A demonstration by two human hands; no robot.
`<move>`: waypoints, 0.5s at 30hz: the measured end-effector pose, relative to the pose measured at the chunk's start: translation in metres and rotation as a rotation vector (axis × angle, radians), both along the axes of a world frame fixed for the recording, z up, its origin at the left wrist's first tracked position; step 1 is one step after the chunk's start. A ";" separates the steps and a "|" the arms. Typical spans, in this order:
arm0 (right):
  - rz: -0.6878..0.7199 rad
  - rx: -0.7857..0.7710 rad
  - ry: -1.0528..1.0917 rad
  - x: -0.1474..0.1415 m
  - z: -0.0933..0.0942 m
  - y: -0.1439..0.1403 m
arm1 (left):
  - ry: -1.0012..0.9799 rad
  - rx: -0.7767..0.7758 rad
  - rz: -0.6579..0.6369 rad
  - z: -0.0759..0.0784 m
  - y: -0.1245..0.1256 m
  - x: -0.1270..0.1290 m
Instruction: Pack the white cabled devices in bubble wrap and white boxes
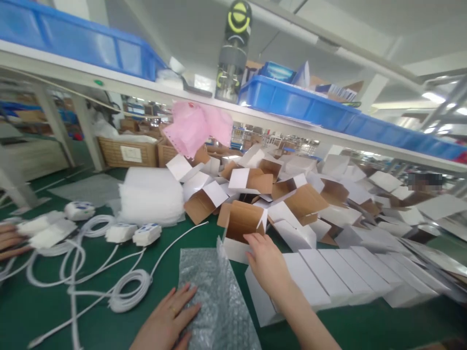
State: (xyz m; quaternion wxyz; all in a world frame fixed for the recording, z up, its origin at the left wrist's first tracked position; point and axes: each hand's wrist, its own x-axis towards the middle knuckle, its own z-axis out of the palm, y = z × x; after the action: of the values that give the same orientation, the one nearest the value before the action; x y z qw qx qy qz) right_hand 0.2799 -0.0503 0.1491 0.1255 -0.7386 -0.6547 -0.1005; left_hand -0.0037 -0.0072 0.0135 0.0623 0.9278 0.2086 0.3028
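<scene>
My left hand lies with its fingers spread on a folded sheet of clear bubble wrap, at the lower middle. One edge of the wrap stands up like a ridge. Just beyond it, my right hand grips the near right side of an open cardboard box, white outside and brown inside, with its flaps up. What the box holds, if anything, cannot be seen. Left of the wrap lie white devices with blue marks and a coiled white cable.
Closed white boxes stand in a row at right, before a heap of open boxes. A stack of white foam sheets sits at back left. Another person's hand shows at the left edge. Overhead, a shelf carries blue bins and a bottle.
</scene>
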 end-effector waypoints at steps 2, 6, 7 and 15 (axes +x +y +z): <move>0.023 -0.075 -0.030 -0.003 -0.003 0.019 | 0.055 -0.125 0.039 0.016 -0.012 -0.005; 0.071 -0.152 -0.082 -0.015 -0.005 0.051 | 0.119 -0.318 -0.023 0.044 -0.033 -0.013; 0.079 -0.159 -0.087 -0.019 -0.002 0.056 | 0.114 -0.329 -0.033 0.049 -0.034 -0.015; 0.280 -0.136 -0.008 -0.109 0.014 0.007 | 0.019 -0.234 0.664 0.082 0.065 -0.037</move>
State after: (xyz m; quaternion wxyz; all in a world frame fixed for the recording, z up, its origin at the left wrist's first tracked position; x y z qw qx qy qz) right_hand 0.1712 -0.0433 0.1633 0.0852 -0.6464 -0.7571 -0.0405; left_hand -0.0403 0.0573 0.0951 0.0644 0.7987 0.5329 0.2719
